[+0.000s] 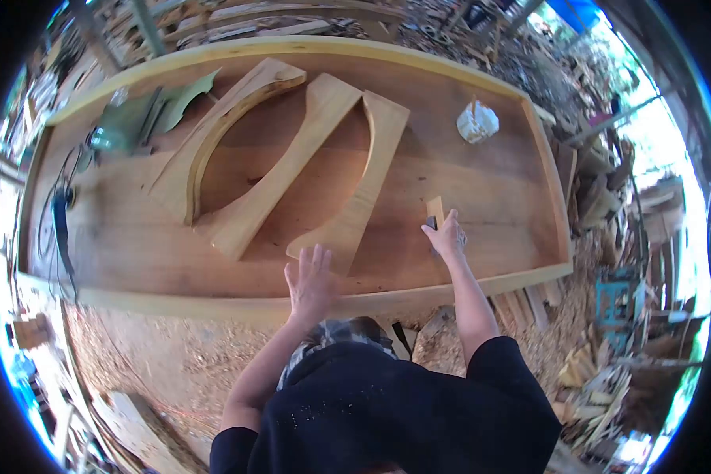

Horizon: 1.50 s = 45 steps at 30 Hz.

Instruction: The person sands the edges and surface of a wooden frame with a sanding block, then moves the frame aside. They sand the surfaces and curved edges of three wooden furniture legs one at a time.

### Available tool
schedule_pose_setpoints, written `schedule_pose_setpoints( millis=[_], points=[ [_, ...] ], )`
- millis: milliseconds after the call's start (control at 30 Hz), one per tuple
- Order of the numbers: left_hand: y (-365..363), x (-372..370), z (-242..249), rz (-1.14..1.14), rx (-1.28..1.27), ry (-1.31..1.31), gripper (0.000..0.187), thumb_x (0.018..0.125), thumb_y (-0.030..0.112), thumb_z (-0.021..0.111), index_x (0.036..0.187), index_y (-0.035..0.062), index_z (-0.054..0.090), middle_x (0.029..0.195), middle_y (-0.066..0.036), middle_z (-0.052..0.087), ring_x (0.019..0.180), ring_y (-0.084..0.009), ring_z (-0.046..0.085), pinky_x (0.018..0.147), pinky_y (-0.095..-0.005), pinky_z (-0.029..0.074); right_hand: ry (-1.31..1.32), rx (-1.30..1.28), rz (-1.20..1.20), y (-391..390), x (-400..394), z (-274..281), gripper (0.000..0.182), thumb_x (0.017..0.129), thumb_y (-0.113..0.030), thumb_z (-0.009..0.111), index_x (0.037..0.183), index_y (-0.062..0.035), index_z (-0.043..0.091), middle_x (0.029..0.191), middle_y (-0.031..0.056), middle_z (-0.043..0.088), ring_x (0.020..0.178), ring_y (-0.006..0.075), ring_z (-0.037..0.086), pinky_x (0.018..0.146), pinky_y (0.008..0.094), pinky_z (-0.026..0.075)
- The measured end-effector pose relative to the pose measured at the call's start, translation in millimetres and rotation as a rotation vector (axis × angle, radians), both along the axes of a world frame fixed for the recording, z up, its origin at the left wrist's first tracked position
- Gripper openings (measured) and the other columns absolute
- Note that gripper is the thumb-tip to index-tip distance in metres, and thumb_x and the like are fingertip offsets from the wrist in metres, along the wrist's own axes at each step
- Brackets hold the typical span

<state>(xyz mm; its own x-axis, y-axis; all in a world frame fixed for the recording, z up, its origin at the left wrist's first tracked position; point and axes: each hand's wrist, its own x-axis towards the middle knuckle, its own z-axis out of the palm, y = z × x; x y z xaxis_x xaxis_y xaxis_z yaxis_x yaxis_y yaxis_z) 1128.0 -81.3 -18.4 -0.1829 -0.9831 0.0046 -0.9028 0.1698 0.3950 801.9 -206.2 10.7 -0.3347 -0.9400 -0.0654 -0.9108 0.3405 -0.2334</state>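
My left hand is open with fingers spread, its fingertips at the lower end of a curved wooden piece. To the right, my right hand is closed around a small light wooden block with a dark part at its side. I cannot tell what tool, if any, this block belongs to. Left of the nearest curved piece lies a second waisted wooden piece. Farther left rests a thicker curved wooden piece with a rough inner edge. All three lie slanted on the large wooden panel.
A raised rim borders the panel. A white tub with a stick stands at the back right. At the left are a dark blue corded power tool and a greenish sheet-like item. Wood scraps and shavings cover the ground.
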Motion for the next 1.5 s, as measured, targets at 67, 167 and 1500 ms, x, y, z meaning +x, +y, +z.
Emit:
schedule_pose_setpoints(
  millis=[67, 167, 1500],
  points=[
    [8.8, 6.4, -1.4, 0.103, 0.026, 0.027, 0.071, 0.089, 0.034, 0.060, 0.150, 0.0146, 0.031, 0.159, -0.007, 0.023, 0.144, -0.0356, 0.022, 0.108, -0.0630, 0.019, 0.002, 0.006, 0.040, -2.2, -1.3, -0.6, 0.067, 0.073, -0.036, 0.080, 0.115, -0.0013, 0.040, 0.101, 0.0253, 0.067, 0.096, 0.0431, 0.064, 0.083, 0.0502, 0.050],
    [12.4, 16.7, -0.7, 0.307, 0.013, -0.012, 0.075, 0.086, 0.038, 0.063, 0.150, 0.0143, 0.031, 0.157, -0.010, 0.025, 0.138, -0.0403, 0.029, 0.105, -0.0594, 0.024, -0.015, 0.042, 0.078, -6.1, -10.0, -12.8, 0.085, 0.071, -0.038, 0.081, 0.131, 0.0051, 0.039, 0.118, 0.0296, 0.060, 0.111, 0.0421, 0.059, 0.093, 0.0485, 0.047],
    [-27.6, -31.1, 13.8, 0.491, 0.209, 0.147, 0.131, 0.054, 0.053, 0.085, 0.153, 0.0039, 0.014, 0.158, -0.022, 0.008, 0.146, -0.0459, 0.004, 0.111, -0.0650, 0.016, -0.019, 0.104, 0.704, -70.6, 192.2, 32.9, 0.062, 0.085, -0.030, 0.068, 0.126, 0.0062, 0.039, 0.106, 0.0292, 0.063, 0.100, 0.0441, 0.062, 0.088, 0.0518, 0.047]
  ],
)
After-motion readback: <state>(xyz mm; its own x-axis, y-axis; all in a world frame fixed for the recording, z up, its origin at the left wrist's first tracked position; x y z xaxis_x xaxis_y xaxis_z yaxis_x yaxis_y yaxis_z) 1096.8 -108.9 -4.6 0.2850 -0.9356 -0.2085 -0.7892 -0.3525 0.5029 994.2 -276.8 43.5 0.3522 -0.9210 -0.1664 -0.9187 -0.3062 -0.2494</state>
